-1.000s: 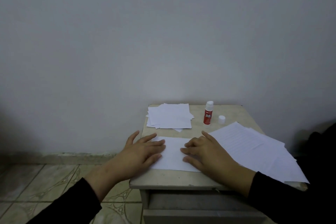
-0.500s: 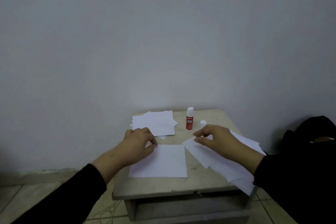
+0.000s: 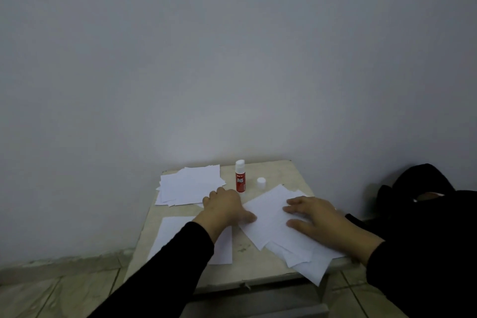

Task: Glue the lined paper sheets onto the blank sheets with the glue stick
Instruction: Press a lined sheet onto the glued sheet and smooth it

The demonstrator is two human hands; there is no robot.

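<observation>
**Picking next lined sheet, no glue on it yet**

Going left to right, lower half of frame.

Lower left: 1 flat white sheet [image 3: 175, 237] lies square on the table [image 3: 284, 173], partly under my left sleeve. Can't tell from here whether it's a bare blank or an already glued pair.

Above it, centre-left: small stack of blank sheets [image 3: 189, 184], loosely fanned, matte white, edges misaligned.

Left hand [image 3: 224, 210] is centre frame, fingers loosely curled, thumb tip touching the left edge of the lined stack. Can't tell if it's actually pinching anything.

Just behind it: glue stick [image 3: 240, 175], upright, red cylinder with white top end, uncapped. Its cap [image 3: 261, 183], a small white round piece, sits just to its right, apart from it.

Lower right: lined paper sheets [image 3: 268, 214], thin, skewed pile, bottom ones hanging over the table's front-right edge. Right hand [image 3: 317, 217] lies flat on top, fingers spread and straight, pressing the pile.

My read: early in this cycle. Left to do: pull 1 lined sheet, glue, align, press. Stacks both look far from finished.
</observation>
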